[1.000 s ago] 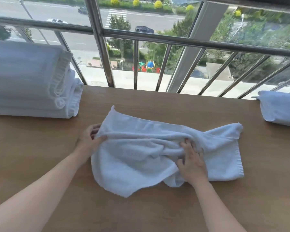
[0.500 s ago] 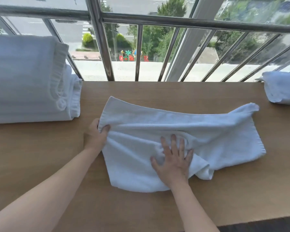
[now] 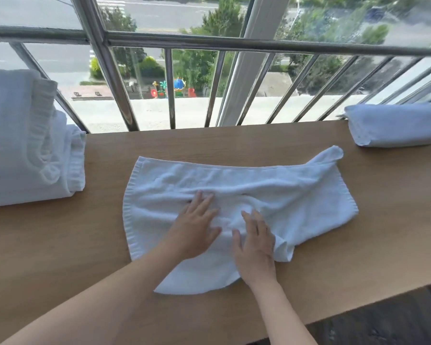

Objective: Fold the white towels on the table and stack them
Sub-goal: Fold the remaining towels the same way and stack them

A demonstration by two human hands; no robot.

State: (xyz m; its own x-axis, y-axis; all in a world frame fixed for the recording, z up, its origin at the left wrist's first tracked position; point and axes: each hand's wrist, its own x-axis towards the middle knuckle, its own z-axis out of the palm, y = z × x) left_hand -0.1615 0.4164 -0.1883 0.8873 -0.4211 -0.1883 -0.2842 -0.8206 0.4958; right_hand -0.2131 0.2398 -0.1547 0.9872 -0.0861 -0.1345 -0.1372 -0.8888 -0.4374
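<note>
Here, in the head view, the towel (image 3: 291, 192) is lying rumpled in the middle of the table (image 3: 60, 245), its long axis running left to right. Both hands are resting on its near middle, side by side and close together. The left hand (image 3: 194, 230) is pressing down with fingers straight and slightly spread. The right hand (image 3: 255, 247) is lying flat just beside it, fingers straight too, pinching nothing.

The cloth is stretching away from the hands on both sides. Its left end is lying fairly flat, while its right end is bunching, with a far corner sticking out and a fold drooping just right of the right hand. So the right hand is sitting nearer the untidy part, and smoothing outward to the right is probably what is coming.

A stack of folded towels (image 3: 18, 145) is sitting at the far left of the table, apart from the towel and nearer the left hand. Another folded towel (image 3: 393, 128) is lying at the far right. The table is showing a smooth wood-grain top. Beyond its far edge a metal railing (image 3: 209, 43) is standing before a window, with trees and a street outside.
</note>
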